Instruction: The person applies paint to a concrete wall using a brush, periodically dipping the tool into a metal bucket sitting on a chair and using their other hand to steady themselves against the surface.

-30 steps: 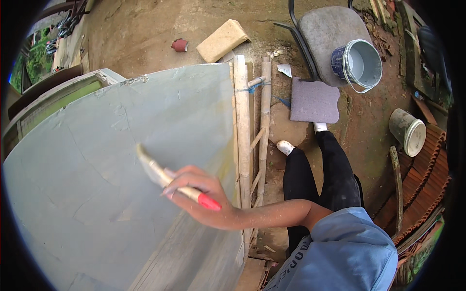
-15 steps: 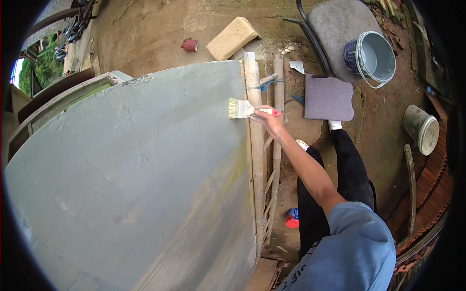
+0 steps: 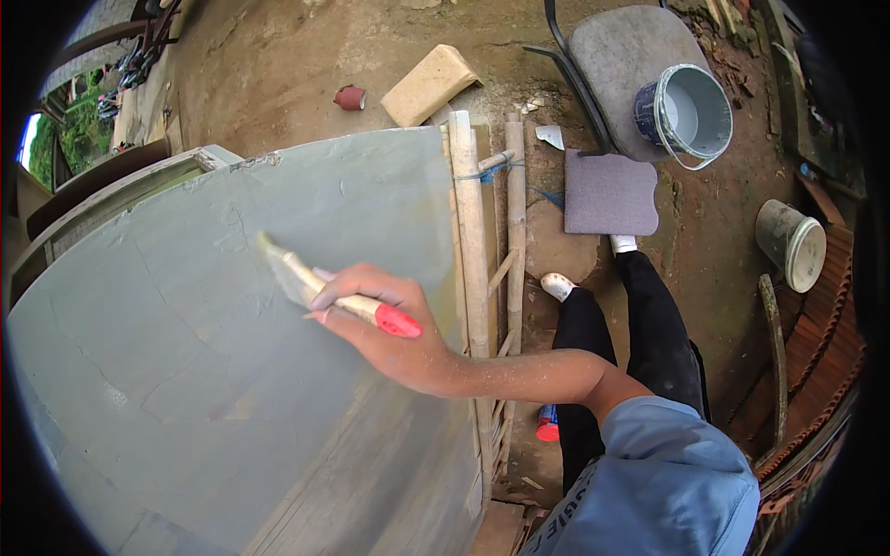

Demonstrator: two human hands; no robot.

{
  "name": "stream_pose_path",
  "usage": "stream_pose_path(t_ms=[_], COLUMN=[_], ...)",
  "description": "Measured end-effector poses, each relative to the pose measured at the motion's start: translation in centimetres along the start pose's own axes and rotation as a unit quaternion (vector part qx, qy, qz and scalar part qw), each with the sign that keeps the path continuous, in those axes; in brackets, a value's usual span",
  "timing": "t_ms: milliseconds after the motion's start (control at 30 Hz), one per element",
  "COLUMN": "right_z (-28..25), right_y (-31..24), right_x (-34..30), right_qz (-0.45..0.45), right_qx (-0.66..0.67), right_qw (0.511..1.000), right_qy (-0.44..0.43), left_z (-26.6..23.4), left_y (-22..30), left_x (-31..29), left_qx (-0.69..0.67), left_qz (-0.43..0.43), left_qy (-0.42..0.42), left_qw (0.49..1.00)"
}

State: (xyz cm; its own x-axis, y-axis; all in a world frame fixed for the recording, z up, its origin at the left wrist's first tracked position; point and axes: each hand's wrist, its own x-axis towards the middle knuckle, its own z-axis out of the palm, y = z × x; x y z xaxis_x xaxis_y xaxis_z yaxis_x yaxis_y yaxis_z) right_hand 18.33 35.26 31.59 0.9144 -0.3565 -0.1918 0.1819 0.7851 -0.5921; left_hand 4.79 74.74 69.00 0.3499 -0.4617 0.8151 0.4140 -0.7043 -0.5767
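Observation:
My right hand (image 3: pixel 385 315) is closed round a wide paintbrush (image 3: pixel 357 303) with a pale handle and a red end. The brush's bristles (image 3: pixel 265 245) point to the upper left, against or very close to a grey wall (image 3: pixel 185 371); motion blurs them. Fine cracks and yellowish, darker streaks mark this surface. My right forearm (image 3: pixel 528 373) reaches leftward across a bamboo ladder (image 3: pixel 470 241) beside the wall's right edge. My left hand is out of view.
A blue-and-white bucket (image 3: pixel 681 113) rests on a grey chair (image 3: pixel 630 69). Nearby are a purple-grey padded board (image 3: pixel 610 195), a pale block (image 3: pixel 431 85), a small reddish pot (image 3: pixel 349 97) and a dirty white bucket (image 3: pixel 793 243). A red-and-blue can (image 3: pixel 548 423) sits by my leg.
My right hand has swept the paintbrush leftward and somewhat down from the wall's right edge, well out over the grey surface. The view has shifted slightly.

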Motion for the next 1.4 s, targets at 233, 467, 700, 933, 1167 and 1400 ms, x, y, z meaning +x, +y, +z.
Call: stream_pose_path(t_ms=[233,467,700,933,1167,1400], right_z=[3.1,-18.1,-31.3,-17.3,3.7,7.8], right_y=[-4.3,15.1,22.4,18.2,-1.9,-7.1], right_x=[1.8,6.2,8.9,9.4,2.8,3.6], right_qz=[0.063,0.221,0.170,0.100,-0.094,-0.007], right_qx=[0.284,0.196,-0.026,-0.155,-0.040,0.262], right_qw=[0.920,0.953,0.954,0.947,0.989,0.945], right_qy=[-0.261,0.065,0.245,0.262,0.106,-0.196], left_z=[0.8,-0.1,0.2,-0.5,1.0,0.6], left_y=[0.5,-0.5,0.1,-2.8,-6.2,-1.3], left_x=[0.1,0.7,0.7,-1.0,-2.2,-1.8], left_qx=[0.000,0.029,0.061,0.592,0.280,0.074], left_qz=[0.002,0.014,0.021,0.318,0.138,0.018], left_qy=[-0.007,0.001,-0.009,0.102,0.022,-0.041], left_qw=[1.000,0.999,0.998,0.734,0.950,0.996])
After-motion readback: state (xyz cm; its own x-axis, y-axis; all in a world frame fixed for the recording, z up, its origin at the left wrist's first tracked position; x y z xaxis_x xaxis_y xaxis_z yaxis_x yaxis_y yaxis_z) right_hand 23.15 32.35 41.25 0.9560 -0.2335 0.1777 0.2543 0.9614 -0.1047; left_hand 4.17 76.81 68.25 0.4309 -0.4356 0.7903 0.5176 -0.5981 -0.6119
